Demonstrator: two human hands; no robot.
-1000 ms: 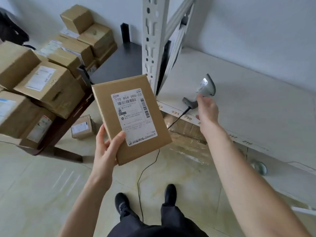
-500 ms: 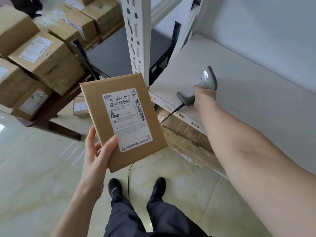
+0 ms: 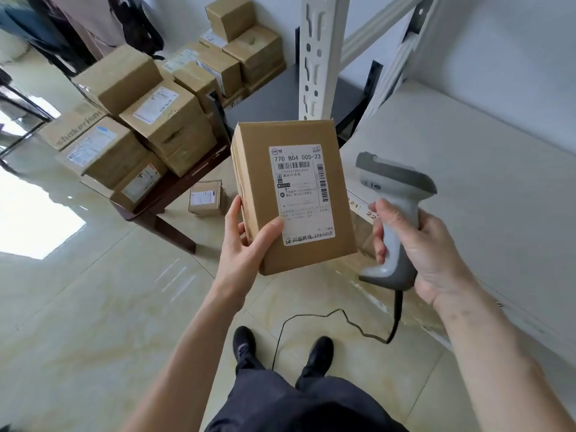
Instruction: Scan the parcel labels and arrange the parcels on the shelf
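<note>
Scanner [image 3: 393, 210] is off the shelf [image 3: 467, 169] now, right hand [image 3: 427, 247] wrapped round its handle; left hand [image 3: 249, 244] grips the parcel [image 3: 258, 182] mid-air, label [image 3: 304, 194] facing up for scanning.

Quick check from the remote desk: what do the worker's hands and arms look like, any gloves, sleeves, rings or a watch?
Both arms are bare as far up as the head view shows; no sleeve reaches the frame. The left hand and right hand wear no gloves. No ring, watch or wristband shows on either. Lower down, dark trousers and black shoes are visible.
</note>
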